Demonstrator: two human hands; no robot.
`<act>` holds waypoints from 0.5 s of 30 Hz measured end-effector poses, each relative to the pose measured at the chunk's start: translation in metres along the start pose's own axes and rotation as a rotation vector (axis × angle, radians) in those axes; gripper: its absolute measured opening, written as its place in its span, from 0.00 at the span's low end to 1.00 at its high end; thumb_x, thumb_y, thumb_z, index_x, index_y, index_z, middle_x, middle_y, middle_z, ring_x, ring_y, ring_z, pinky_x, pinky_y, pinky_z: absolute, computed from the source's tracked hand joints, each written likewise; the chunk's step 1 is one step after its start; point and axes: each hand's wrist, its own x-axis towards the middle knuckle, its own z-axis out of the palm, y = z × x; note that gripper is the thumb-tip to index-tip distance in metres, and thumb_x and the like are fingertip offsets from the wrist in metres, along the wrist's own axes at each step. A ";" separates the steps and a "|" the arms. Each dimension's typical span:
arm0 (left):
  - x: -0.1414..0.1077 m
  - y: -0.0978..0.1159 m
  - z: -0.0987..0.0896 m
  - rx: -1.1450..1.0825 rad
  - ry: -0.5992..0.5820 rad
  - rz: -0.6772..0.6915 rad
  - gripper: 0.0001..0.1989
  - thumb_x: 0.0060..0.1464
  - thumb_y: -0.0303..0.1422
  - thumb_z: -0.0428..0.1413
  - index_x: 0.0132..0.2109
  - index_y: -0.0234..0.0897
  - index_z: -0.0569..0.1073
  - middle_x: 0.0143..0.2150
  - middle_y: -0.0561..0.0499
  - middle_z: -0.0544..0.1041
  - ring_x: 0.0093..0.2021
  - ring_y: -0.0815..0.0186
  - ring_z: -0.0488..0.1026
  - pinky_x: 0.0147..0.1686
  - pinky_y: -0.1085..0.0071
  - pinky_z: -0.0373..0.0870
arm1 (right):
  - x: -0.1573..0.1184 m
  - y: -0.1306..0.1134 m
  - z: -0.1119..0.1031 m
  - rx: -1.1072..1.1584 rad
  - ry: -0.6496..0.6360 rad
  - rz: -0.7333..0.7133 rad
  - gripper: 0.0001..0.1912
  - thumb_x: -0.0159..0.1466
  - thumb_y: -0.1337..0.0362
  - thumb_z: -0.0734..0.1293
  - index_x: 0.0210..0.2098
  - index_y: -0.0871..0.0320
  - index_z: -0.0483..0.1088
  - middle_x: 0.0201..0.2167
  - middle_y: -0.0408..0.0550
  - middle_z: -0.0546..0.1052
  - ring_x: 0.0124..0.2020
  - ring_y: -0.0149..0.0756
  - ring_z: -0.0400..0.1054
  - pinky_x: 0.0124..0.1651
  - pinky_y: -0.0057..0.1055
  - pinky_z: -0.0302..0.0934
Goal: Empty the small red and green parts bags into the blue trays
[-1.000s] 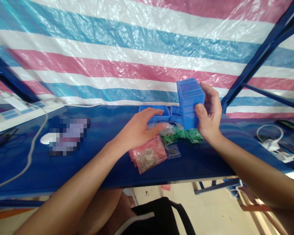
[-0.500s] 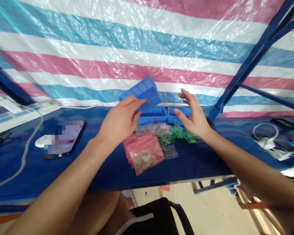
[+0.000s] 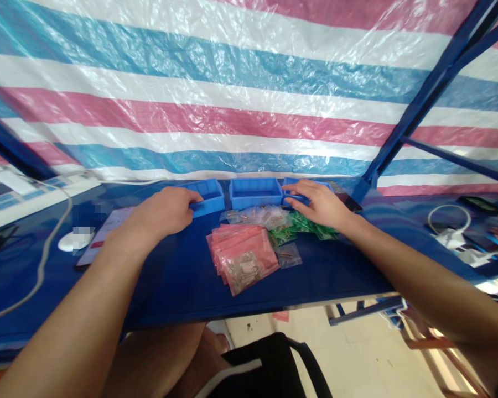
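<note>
Three blue plastic bins stand in a row at the back of the table. My left hand (image 3: pixel 166 211) is closed on the near-left side of the left blue bin (image 3: pixel 212 205), which sits slightly angled. The middle blue bin (image 3: pixel 256 200) is untouched. Over the right blue bin (image 3: pixel 291 181), my right hand (image 3: pixel 317 203) grips its front wall between thumb and fingers, hiding much of it. In front of the bins lie clear bags (image 3: pixel 269 216) of small parts, green bags (image 3: pixel 313 225), a stack of pink bags (image 3: pixel 249 251) and one small clear bag (image 3: pixel 289 256).
To the left are a phone (image 3: pixel 103 232) partly behind my forearm, a white mouse (image 3: pixel 72 240) and a white cable (image 3: pixel 41 265). A dark flat object (image 3: pixel 348 200) lies beyond my right hand. Striped plastic sheeting (image 3: pixel 232 94) hangs behind the table.
My left hand has brought the raised, tilted blue bin down to the table, left of the middle one. My right hand has lowered onto the right bin and closed on its wall.
</note>
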 end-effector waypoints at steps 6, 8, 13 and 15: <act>0.010 0.047 -0.006 -0.084 -0.009 0.056 0.23 0.62 0.38 0.58 0.61 0.40 0.80 0.57 0.44 0.83 0.50 0.52 0.82 0.57 0.59 0.76 | 0.000 0.003 0.006 0.011 -0.051 -0.028 0.20 0.78 0.57 0.64 0.65 0.50 0.77 0.51 0.55 0.82 0.53 0.51 0.78 0.56 0.48 0.74; 0.013 0.061 -0.002 -0.156 0.108 0.114 0.26 0.65 0.40 0.57 0.67 0.38 0.76 0.58 0.42 0.81 0.51 0.53 0.81 0.59 0.57 0.75 | 0.000 0.003 0.007 0.022 -0.047 -0.033 0.20 0.78 0.58 0.64 0.65 0.51 0.77 0.51 0.55 0.82 0.52 0.51 0.78 0.56 0.48 0.74; 0.019 0.075 0.015 -0.250 0.168 0.247 0.19 0.71 0.39 0.53 0.58 0.40 0.84 0.52 0.43 0.80 0.50 0.54 0.80 0.59 0.56 0.75 | 0.001 0.002 0.005 0.056 -0.059 -0.053 0.20 0.78 0.62 0.62 0.66 0.52 0.76 0.50 0.55 0.82 0.50 0.50 0.78 0.55 0.46 0.73; 0.020 0.075 0.019 -0.282 0.177 0.239 0.18 0.71 0.37 0.53 0.55 0.39 0.85 0.52 0.43 0.80 0.50 0.55 0.80 0.58 0.56 0.76 | 0.000 0.001 0.005 0.067 -0.061 -0.055 0.21 0.78 0.65 0.61 0.65 0.52 0.76 0.49 0.55 0.82 0.49 0.49 0.78 0.53 0.46 0.74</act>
